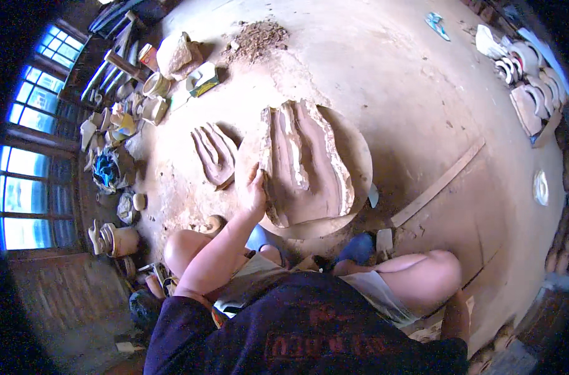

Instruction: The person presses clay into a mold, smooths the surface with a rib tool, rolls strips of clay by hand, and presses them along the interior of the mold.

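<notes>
In the head view, the left hand [253,195] touches the left wall of a large grooved clay piece [319,199], which lies on a round board [361,162] before the person; whether its grip is clamped there I cannot tell. The right hand is out of sight, so its grip cannot be told. A smaller grooved clay piece [221,172] lies left on the floor [390,75]; a wooden strip [439,183] lies right.

L grip [254,191] at lg clay pc [322,195]
</notes>
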A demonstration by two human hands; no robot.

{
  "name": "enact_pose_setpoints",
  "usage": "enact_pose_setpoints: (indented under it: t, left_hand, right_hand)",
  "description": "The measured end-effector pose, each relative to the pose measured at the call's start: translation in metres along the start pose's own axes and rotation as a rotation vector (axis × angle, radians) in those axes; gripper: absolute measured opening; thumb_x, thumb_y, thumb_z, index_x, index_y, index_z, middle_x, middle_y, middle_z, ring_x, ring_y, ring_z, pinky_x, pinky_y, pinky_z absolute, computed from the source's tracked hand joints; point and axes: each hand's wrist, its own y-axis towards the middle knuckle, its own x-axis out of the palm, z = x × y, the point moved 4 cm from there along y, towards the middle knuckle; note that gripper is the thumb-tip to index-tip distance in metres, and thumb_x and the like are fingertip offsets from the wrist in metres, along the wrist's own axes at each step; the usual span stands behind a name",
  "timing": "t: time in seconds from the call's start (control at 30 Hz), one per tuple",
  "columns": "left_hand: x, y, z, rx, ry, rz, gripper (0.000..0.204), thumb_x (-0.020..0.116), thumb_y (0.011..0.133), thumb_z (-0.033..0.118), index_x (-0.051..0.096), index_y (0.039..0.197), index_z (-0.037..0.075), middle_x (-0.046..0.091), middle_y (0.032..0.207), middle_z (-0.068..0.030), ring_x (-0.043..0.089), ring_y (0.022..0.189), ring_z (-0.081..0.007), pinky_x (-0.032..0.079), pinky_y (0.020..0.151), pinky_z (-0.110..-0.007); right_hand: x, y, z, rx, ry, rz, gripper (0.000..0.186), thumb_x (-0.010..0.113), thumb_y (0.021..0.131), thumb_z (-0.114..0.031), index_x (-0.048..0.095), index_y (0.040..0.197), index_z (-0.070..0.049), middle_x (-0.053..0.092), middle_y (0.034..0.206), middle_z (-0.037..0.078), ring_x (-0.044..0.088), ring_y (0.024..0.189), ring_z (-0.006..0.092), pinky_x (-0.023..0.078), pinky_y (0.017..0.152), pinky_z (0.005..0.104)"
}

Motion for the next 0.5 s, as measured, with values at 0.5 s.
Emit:
enact_pose_setpoints:
  t: [0.5]
  left_hand:
    - [-0.024, -0.028, 0.008, -0.017, 0.112, -0.093, 0.051, 0.060, 0.105, 0.025, 0.048, 0.146, -0.003, 0.061, 0.135, -0.0120, 0.058, 0.119, -0.0200, 0.046, 0.101, -0.033]
  right_hand:
    - [-0.180, -0.007, -0.049, -0.011, 0.580, 0.297, 0.053, 0.050, 0.104, -0.044, 0.070, 0.119, 0.003, 0.073, 0.103, 0.018, 0.065, 0.091, 0.0319, 0.052, 0.082, 0.0453]
